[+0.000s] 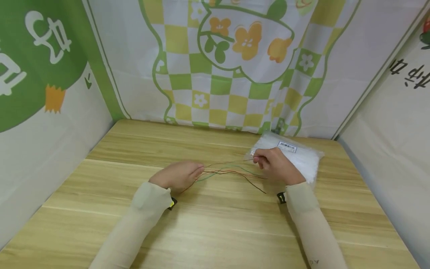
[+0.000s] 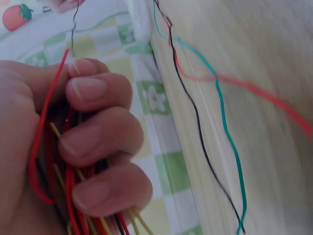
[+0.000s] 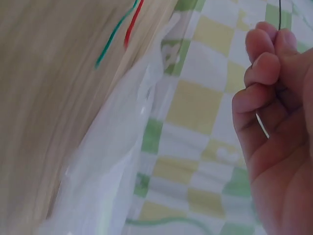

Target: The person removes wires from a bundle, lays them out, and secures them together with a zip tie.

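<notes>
My left hand point(image 1: 179, 175) grips a bundle of thin wires, its fingers curled round them. In the left wrist view, red wires point(image 2: 46, 107), black ones and yellow ones point(image 2: 142, 223) show in the palm and below the fingers. A loose black wire point(image 2: 198, 120) and a green wire point(image 2: 230, 139) trail beside that hand over the wooden table. With thumb and fingertips, my right hand point(image 1: 277, 165) pinches the end of one dark wire point(image 3: 279, 14), drawn out between both hands above the rest. The other wires point(image 1: 231, 172) fan out toward the right hand, their ends free.
Behind the right hand lies a clear plastic bag point(image 1: 310, 160) with white contents and a barcode label point(image 1: 287, 146). Printed cloth point(image 1: 221, 86) hangs along the table's back edge. Cloth walls stand on both sides of the wooden table point(image 1: 215, 231).
</notes>
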`<act>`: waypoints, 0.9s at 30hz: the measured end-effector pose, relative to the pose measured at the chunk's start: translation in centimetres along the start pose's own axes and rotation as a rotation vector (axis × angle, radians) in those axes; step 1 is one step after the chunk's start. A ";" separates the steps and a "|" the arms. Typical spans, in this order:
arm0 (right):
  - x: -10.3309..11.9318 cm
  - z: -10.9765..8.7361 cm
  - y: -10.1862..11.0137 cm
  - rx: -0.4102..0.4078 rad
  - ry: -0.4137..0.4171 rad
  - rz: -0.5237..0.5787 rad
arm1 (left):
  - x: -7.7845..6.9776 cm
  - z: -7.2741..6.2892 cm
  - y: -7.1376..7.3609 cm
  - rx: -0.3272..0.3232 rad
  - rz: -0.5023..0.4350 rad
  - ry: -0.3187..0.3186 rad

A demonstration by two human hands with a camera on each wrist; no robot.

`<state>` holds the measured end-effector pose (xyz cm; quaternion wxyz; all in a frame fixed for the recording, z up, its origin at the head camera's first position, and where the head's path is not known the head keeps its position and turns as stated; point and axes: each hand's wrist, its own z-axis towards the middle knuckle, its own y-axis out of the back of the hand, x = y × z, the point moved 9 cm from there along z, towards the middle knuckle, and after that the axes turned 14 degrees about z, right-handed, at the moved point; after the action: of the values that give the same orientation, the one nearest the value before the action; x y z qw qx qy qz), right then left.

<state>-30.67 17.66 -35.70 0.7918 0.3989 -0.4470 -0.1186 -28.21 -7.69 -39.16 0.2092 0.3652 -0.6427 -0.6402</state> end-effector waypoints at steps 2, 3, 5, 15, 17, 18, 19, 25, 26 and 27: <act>-0.8 -0.3 0.7 -0.016 -0.028 -0.009 | 0.8 -0.2 -0.1 0.011 -0.039 0.013; -1.2 -0.4 1.0 -0.024 -0.036 -0.013 | 1.2 -0.3 -0.1 0.011 -0.052 0.014; -1.6 -0.6 1.4 -0.029 -0.049 -0.010 | 1.6 -0.5 0.0 0.011 -0.059 0.004; -1.6 -0.6 1.6 -0.009 -0.036 -0.023 | 2.9 -1.1 0.7 -0.033 0.012 0.040; -1.7 -0.6 1.4 0.008 -0.050 -0.021 | 3.1 -1.2 0.8 -0.034 0.013 0.043; -1.7 -0.7 1.4 0.016 -0.055 -0.020 | 3.2 -1.3 0.9 -0.039 0.016 0.043; -1.7 -0.7 1.3 0.021 -0.063 -0.019 | 3.3 -1.4 1.0 -0.044 0.019 0.043; -1.9 -0.8 1.4 0.033 -0.075 -0.021 | 3.9 -1.8 1.7 -0.082 0.021 0.039; -2.0 -0.9 1.4 0.035 -0.075 -0.020 | 4.0 -1.9 1.8 -0.086 0.022 0.035; -2.1 -0.9 1.4 0.035 -0.078 -0.020 | 4.1 -1.9 1.9 -0.091 0.028 0.030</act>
<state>-31.42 20.19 -36.21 0.7655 0.4121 -0.4756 -0.1340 -29.80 -12.17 -37.99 0.2442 0.3556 -0.6148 -0.6602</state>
